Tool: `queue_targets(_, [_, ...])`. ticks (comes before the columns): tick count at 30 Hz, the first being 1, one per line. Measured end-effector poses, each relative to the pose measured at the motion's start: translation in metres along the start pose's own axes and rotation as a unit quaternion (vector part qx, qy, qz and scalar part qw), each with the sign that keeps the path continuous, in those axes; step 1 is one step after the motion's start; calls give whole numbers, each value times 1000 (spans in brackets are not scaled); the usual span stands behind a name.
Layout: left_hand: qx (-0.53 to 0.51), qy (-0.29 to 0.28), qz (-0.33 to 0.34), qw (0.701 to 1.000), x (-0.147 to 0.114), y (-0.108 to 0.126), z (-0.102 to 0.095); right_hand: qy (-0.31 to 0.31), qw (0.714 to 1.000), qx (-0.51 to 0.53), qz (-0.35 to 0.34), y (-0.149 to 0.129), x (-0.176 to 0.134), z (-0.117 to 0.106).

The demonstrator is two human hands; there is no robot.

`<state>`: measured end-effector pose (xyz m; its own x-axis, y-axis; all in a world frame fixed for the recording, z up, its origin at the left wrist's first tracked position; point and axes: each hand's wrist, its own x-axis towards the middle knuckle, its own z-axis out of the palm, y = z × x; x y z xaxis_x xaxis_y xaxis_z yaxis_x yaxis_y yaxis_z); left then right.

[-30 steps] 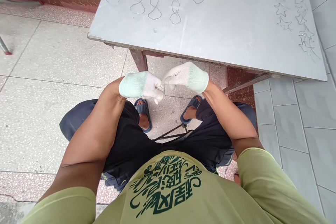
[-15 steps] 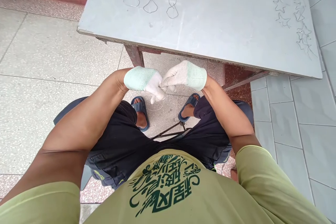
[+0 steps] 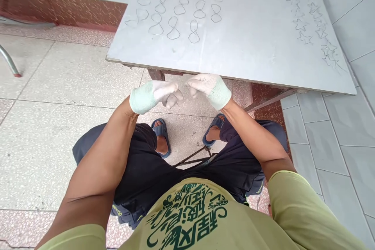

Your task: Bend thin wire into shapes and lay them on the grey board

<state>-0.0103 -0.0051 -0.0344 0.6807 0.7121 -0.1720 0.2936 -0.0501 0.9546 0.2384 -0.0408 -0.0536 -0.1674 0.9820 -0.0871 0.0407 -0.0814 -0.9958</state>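
Both of my hands wear white knit gloves with pale green cuffs and are held in front of the table edge, above the floor. My left hand (image 3: pixel 165 93) is closed, its fingertips pinched on a thin wire (image 3: pixel 185 102). The wire shows only faintly in the gap between the hands, and I cannot make out its full shape. A short way to the right, my right hand (image 3: pixel 205 86) is closed too, thumb and fingers pressed together at the wire's other side. Figure-eight wire shapes (image 3: pixel 193 31) lie in rows on the grey tabletop (image 3: pixel 246 47).
Star-shaped wire pieces (image 3: pixel 304 38) line the table's right side. A wooden table leg (image 3: pixel 156 74) stands under the near edge. Between my sandalled feet is a dark metal frame (image 3: pixel 193 161). A curved metal leg (image 3: pixel 10 60) shows at far left.
My hands were touching over the wire and are now apart, with a gap between them. The view has shifted, showing more of the table's far part and the wall.
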Motion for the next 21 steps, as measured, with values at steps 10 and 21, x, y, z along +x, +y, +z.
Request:
queue_targets(10, [-21, 9, -90, 996, 29, -28, 12, -12, 999, 34, -28, 3, -5, 3])
queue_targets(21, [6, 49, -103, 993, 29, -24, 14, 51, 991, -122, -16, 2, 3, 2])
